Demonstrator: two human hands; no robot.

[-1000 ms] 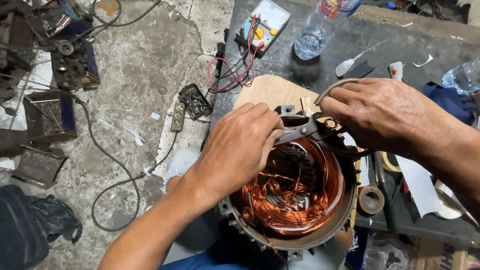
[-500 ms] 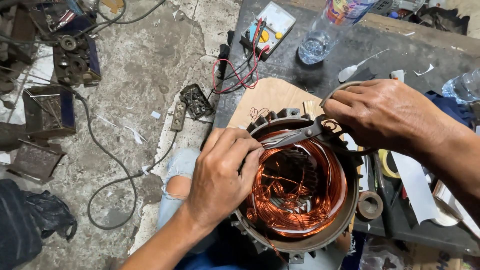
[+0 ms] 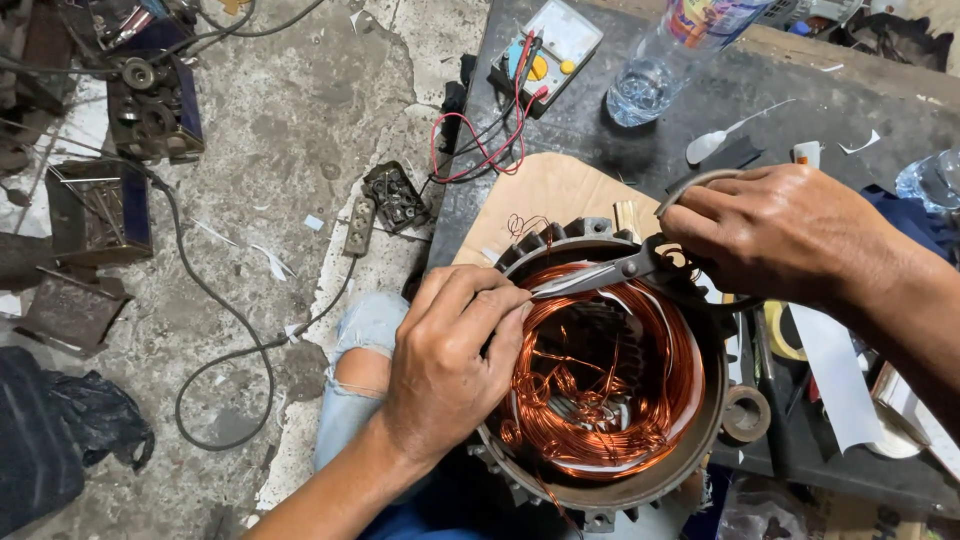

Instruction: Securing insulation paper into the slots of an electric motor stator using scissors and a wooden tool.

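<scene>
Right hand grips scissors, blades pointing left; left hand pinches copper winding.

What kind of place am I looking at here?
Most likely a small motor repair workshop: an opened motor housing full of copper wire coils, a test meter with red and black leads, and greasy metal parts on the concrete floor.

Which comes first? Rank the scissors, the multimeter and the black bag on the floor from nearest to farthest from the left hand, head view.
From the left hand:
1. scissors, blade tips at its fingers.
2. multimeter, up on the table.
3. black bag, far left on the floor; close to the multimeter's distance.
</scene>
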